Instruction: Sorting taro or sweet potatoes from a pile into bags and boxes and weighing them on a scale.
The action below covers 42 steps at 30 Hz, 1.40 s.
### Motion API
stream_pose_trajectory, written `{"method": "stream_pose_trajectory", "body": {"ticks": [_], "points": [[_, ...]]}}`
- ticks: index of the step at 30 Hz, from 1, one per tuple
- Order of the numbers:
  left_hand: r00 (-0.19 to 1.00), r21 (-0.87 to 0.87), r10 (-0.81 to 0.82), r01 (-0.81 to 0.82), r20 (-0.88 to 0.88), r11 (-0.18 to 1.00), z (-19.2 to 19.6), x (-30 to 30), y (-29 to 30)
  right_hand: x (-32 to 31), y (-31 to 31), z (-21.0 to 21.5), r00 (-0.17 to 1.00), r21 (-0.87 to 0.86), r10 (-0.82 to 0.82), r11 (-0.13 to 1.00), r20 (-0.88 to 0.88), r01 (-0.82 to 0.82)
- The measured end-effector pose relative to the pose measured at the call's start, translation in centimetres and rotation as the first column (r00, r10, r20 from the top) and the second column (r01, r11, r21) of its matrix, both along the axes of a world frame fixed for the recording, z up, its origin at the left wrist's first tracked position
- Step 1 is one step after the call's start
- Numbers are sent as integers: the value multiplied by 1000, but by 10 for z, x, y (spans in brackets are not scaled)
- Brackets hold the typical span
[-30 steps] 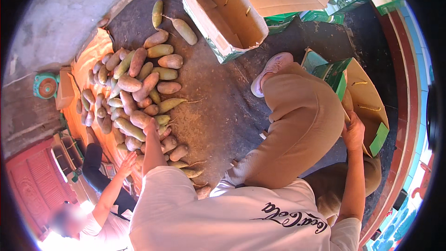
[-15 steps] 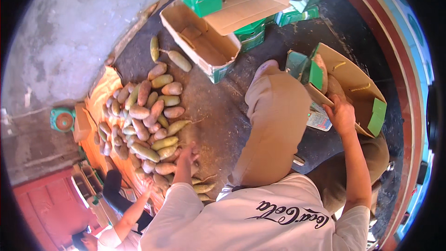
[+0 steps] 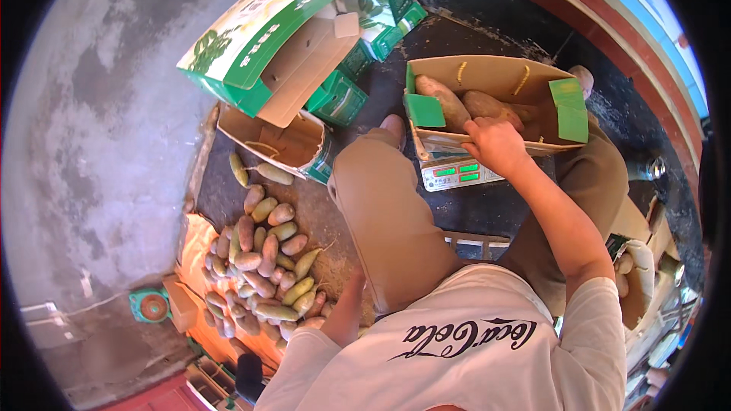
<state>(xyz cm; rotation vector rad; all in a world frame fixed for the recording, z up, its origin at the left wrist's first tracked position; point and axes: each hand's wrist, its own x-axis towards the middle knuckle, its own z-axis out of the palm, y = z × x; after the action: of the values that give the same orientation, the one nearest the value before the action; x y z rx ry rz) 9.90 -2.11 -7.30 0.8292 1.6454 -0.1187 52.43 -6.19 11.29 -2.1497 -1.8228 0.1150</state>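
Observation:
A tan cardboard box [image 3: 487,65] with green end flaps and yellow cord handles rests on a digital scale [image 3: 457,175] with green-lit displays. Inside lie several large reddish-brown root vegetables [image 3: 443,100]. My right hand [image 3: 499,144] grips the box's near wall, thumb outside and fingers over the rim beside the vegetables. Low beside my left knee is my left hand [image 3: 353,289], blurred and partly hidden, so its fingers cannot be made out. It is close to a heap of root vegetables [image 3: 263,266], some reddish, others yellow-green.
Beyond the heap stands an open carton [image 3: 324,154], beneath a larger green-and-white box [image 3: 259,38] with its flap out. An orange sheet [image 3: 199,240] lies under the heap. A teal round device [image 3: 150,305] is by the wall. More vegetables sit in a container [image 3: 633,278] at right.
My view has swung right, bringing the box and scale nearer the middle. My left hand has drawn back from the heap toward my knee. The right hand stays at the box.

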Motion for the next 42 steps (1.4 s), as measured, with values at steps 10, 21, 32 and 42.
{"method": "stream_pose_trajectory", "body": {"ticks": [10, 21, 32, 42], "points": [[1000, 316, 11, -12, 5, 949, 38, -20, 25, -7, -8, 1, 997, -33, -5, 999, 76, 7], [942, 753, 134, -326, 306, 572, 233, 24, 88, -40, -27, 13, 999, 252, 21, 967, 26, -27], [751, 843, -587, 75, 304, 533, 350, 219, 98, -42, -38, 10, 996, 154, 42, 987, 78, -53], [494, 740, -870, 590, -14, 323, 281, 359, 70, -43, -39, 18, 993, 53, 64, 996, 103, -70]]}}
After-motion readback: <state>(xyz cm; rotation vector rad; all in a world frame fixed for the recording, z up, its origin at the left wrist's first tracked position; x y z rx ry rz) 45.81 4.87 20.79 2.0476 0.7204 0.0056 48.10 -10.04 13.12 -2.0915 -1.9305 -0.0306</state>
